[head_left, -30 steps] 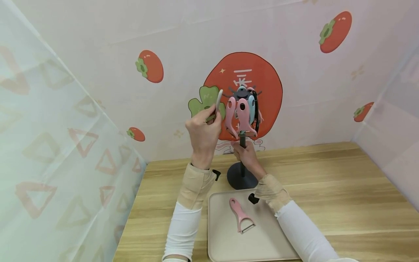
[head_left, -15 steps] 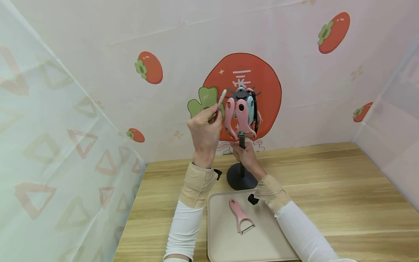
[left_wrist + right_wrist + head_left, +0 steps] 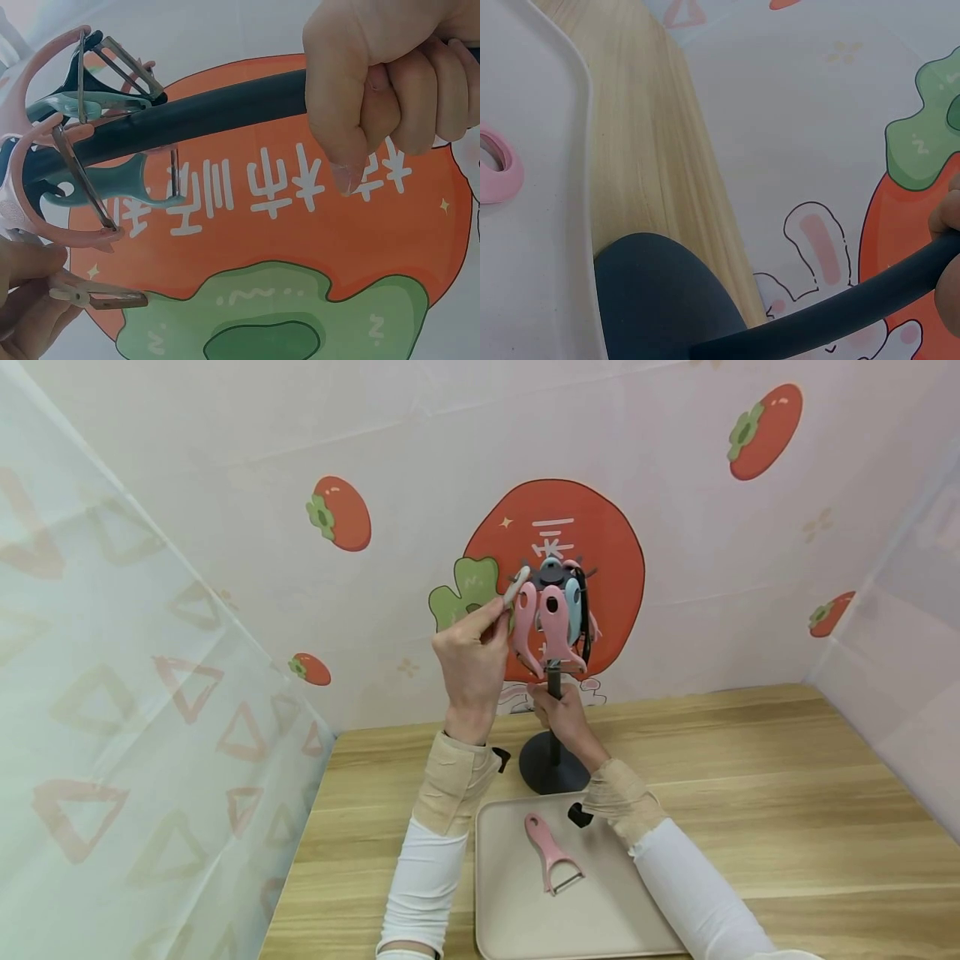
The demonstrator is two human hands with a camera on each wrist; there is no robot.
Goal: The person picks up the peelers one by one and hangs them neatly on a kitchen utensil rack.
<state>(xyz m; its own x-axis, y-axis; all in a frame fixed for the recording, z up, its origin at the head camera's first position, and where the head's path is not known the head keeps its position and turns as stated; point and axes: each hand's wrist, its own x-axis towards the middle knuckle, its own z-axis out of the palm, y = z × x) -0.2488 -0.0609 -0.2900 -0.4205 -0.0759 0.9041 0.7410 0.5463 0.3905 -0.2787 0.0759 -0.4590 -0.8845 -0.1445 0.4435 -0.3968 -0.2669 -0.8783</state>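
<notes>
My left hand (image 3: 474,664) pinches a pale, whitish peeler (image 3: 516,587) between thumb and fingers, its handle end beside the top of a dark stand. In the left wrist view the peeler's blade end (image 3: 120,300) sticks out past the fingers (image 3: 30,262). My right hand (image 3: 564,714) grips the stand's post (image 3: 555,685) below the hanging peelers. From the stand's hooked top (image 3: 552,577) hang pink peelers (image 3: 556,622), a light blue peeler (image 3: 574,610) and a black one (image 3: 586,618). The right wrist view shows the post (image 3: 840,311) and part of the right hand (image 3: 949,292).
A beige tray (image 3: 517,931) lies in front of the stand's round base (image 3: 553,764), with one pink peeler (image 3: 551,852) on it. Behind the wooden table (image 3: 750,793) rises a wall sheet (image 3: 405,435) printed with persimmons. Another sheet (image 3: 150,693) stands at the left.
The left hand has moved slightly right, tilting the whitish peeler so its handle end leans closer to the stand's top. The right hand keeps its grip on the post.
</notes>
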